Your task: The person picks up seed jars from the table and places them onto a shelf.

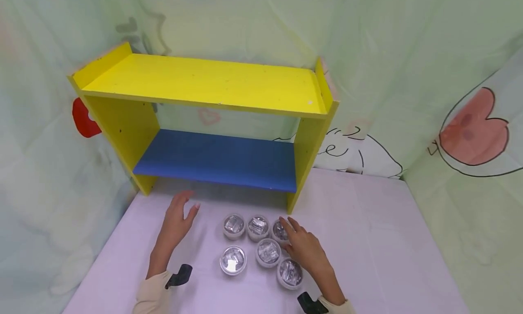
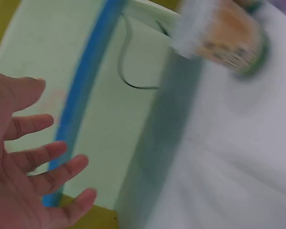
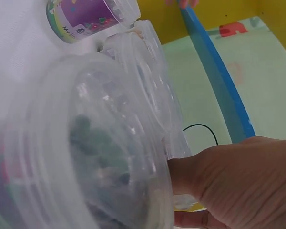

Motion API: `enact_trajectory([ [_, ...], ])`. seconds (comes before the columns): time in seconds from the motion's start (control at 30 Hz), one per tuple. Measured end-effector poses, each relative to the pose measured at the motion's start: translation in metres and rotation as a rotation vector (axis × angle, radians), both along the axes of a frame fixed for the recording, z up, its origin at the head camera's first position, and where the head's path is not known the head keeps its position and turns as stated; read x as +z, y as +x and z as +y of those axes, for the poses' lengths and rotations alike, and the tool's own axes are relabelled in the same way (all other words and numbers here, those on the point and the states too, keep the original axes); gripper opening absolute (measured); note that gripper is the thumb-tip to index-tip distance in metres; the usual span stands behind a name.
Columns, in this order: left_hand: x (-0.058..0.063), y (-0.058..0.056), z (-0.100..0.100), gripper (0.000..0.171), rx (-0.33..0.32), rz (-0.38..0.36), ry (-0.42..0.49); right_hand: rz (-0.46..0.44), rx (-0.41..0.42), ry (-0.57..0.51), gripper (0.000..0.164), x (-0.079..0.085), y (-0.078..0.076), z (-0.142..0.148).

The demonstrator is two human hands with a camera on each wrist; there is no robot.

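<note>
Several small round plastic jars with clear lids stand on the white table, silvery wrapped pieces showing through the tops. My right hand point(image 1: 306, 250) holds the back-right jar point(image 1: 279, 232), fingers over its far side and thumb at its near side. In the right wrist view, a nearer jar's lid point(image 3: 119, 152) hides the fingertips. To the left, my left hand point(image 1: 175, 223) is raised with fingers spread and holds nothing. The closest jar to it is the back-left jar point(image 1: 234, 226). A blurred jar with an orange label point(image 2: 229, 40) shows in the left wrist view.
A yellow shelf unit point(image 1: 204, 80) with a blue lower board point(image 1: 220, 159) stands behind the jars, tilted in view. Its right side panel point(image 1: 307, 155) comes down close to the right hand. Printed cloth point(image 1: 408, 77) hangs around the table point(image 1: 380, 241).
</note>
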State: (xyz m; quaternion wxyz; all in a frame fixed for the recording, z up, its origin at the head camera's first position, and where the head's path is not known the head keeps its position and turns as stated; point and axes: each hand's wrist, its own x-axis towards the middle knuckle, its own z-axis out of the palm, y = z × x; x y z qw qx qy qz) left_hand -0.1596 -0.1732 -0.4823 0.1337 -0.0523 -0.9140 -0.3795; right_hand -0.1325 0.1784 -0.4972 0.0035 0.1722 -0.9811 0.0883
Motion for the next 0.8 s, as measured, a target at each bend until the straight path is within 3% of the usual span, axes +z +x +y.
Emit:
enact_trajectory([
  [0.07,0.009,-0.005,-0.007,0.046,-0.02,0.0,0.122,0.002,-0.001,-0.013,0.073,0.0,-0.001,0.0],
  [0.13,0.019,-0.009,-0.016,0.046,-0.001,0.018,0.181,0.012,-0.001,-0.023,0.072,-0.002,-0.002,-0.001],
  [0.27,0.036,-0.015,-0.039,0.044,0.145,0.069,0.192,0.037,-0.005,-0.035,0.071,-0.005,0.0,-0.001],
  [0.37,0.042,-0.017,-0.055,0.041,0.232,0.084,0.188,0.048,-0.008,-0.041,0.072,-0.009,0.004,-0.001],
  [0.47,0.039,-0.022,-0.066,0.04,0.236,0.097,0.118,0.061,-0.017,-0.054,0.071,-0.012,0.009,0.0],
  [0.63,0.023,-0.035,-0.08,0.043,0.197,0.135,-0.078,0.088,-0.026,-0.081,0.072,-0.014,0.011,-0.001],
  [0.8,0.013,-0.048,-0.096,0.053,0.171,0.057,-0.21,0.123,-0.028,-0.105,0.072,-0.013,0.008,-0.002],
])
